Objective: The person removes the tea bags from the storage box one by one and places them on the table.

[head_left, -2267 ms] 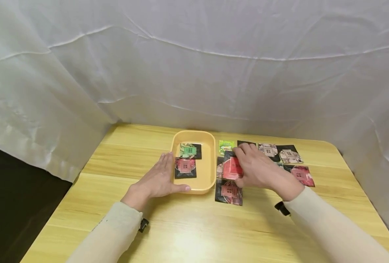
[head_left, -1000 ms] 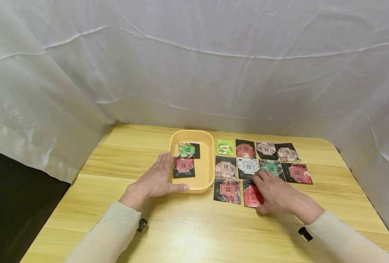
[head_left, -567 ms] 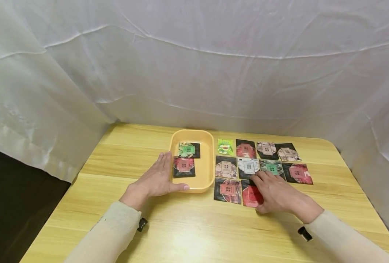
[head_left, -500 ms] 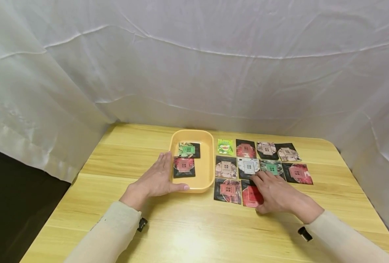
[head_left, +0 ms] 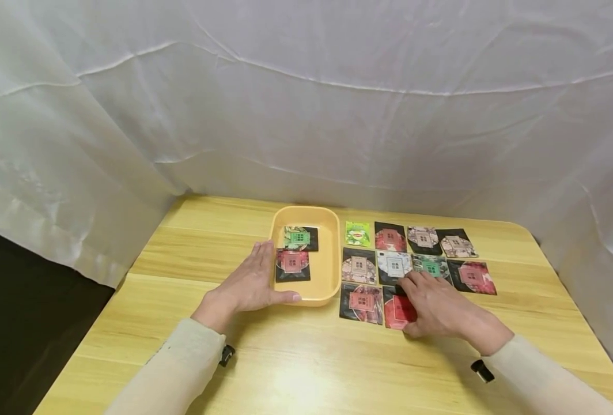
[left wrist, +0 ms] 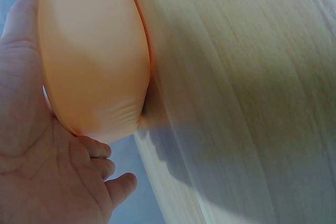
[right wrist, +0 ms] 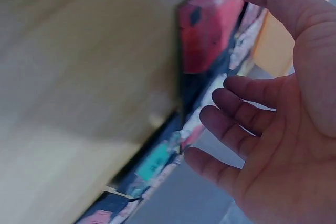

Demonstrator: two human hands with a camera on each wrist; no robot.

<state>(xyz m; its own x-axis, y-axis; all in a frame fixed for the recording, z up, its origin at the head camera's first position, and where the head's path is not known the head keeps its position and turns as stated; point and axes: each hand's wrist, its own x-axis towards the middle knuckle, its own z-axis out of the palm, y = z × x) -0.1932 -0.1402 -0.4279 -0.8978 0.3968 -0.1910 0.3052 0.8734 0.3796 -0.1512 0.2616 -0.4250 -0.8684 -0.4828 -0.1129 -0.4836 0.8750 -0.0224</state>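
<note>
My left hand [head_left: 246, 282] rests against the left side of a yellow plastic tray [head_left: 334, 259], thumb across its front rim. The left wrist view shows the palm beside the tray wall [left wrist: 94, 56]. Inside the tray lie a green-labelled tea sachet [head_left: 298, 237] and a red-and-black one [head_left: 292, 265]. My right hand [head_left: 438, 305] touches a bright red tea sachet [head_left: 400, 309], which lies on the table in the front row. Its right part is hidden under the fingers. In the right wrist view, thumb and fingers stand apart around this red sachet [right wrist: 210, 30].
Rows of tea sachets lie right of the tray, among them a light green one [head_left: 358, 234], a white-labelled one [head_left: 393, 266] and a dark red one [head_left: 360, 302]. Wood-grain table [head_left: 296, 357] extends in front. Pale cloth [head_left: 306, 115] hangs behind it.
The right hand has carried the bright red sachet from above the middle row down and right to the front row, beside the dark red sachet. The left hand stays at the tray.
</note>
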